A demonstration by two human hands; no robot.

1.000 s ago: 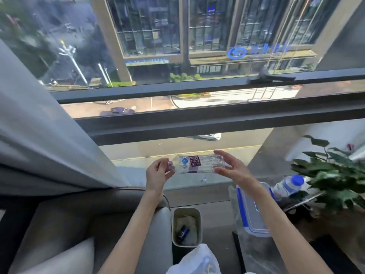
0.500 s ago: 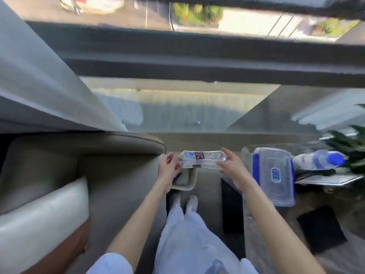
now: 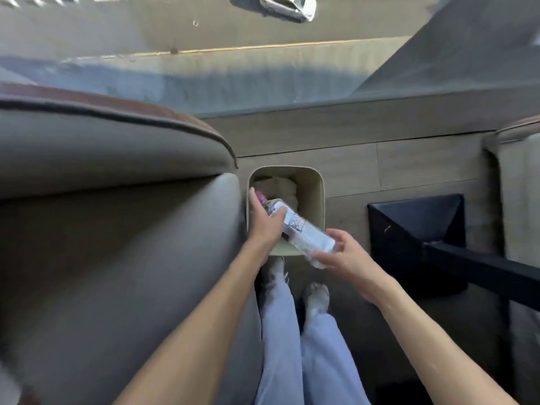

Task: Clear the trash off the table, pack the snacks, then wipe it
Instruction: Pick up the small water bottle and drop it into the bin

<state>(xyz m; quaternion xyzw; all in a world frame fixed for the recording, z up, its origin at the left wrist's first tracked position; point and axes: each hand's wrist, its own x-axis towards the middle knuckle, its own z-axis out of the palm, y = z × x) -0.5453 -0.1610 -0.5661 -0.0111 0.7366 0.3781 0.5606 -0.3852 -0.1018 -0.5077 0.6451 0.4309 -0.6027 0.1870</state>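
Note:
A clear empty plastic bottle (image 3: 304, 232) with a purple cap and a purple-white label hangs tilted over the beige trash bin (image 3: 314, 200), cap end down and pointing into the bin. My left hand (image 3: 264, 222) grips the bottle near its neck. My right hand (image 3: 340, 257) holds the bottle's base with thumb and fingers. Crumpled pale trash lies inside the bin.
A grey sofa (image 3: 117, 229) fills the left, its arm right beside the bin. A dark table leg and base (image 3: 418, 232) stand on the wooden floor to the right. My legs and shoes (image 3: 315, 296) are just below the bin. A window lies beyond.
My view has dropped from the window to the floor. Both hands have lowered the bottle from level in the air to a tilt over the bin, cap end down.

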